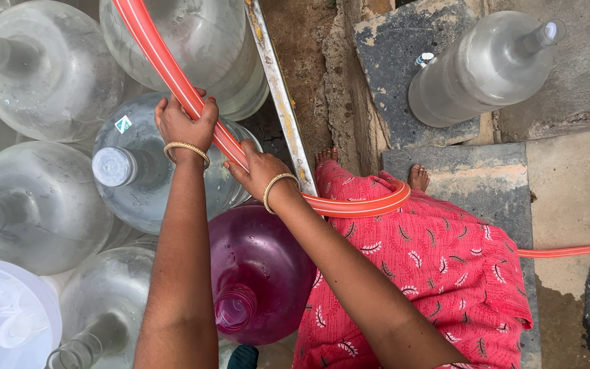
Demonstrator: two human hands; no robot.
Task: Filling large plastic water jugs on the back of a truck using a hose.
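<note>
Both hands were on the orange hose (172, 72), which ran down from the far left, passed between the big water jugs, curved in front of the person's pink patterned dress (438, 266) and trailed off to the right over the ground. The left hand (187, 126) was closed around the hose from above, a gold bangle at its wrist. The right hand (257, 171), also bangled, was wrapped around it just nearer along its length, so the two hands sat close together. Beneath them stood a capped clear jug (138, 171), with a purple jug (261, 273) nearer and open at the neck. Another clear jug (479, 68) rested on a stone slab (390, 61) at the far right.
</note>
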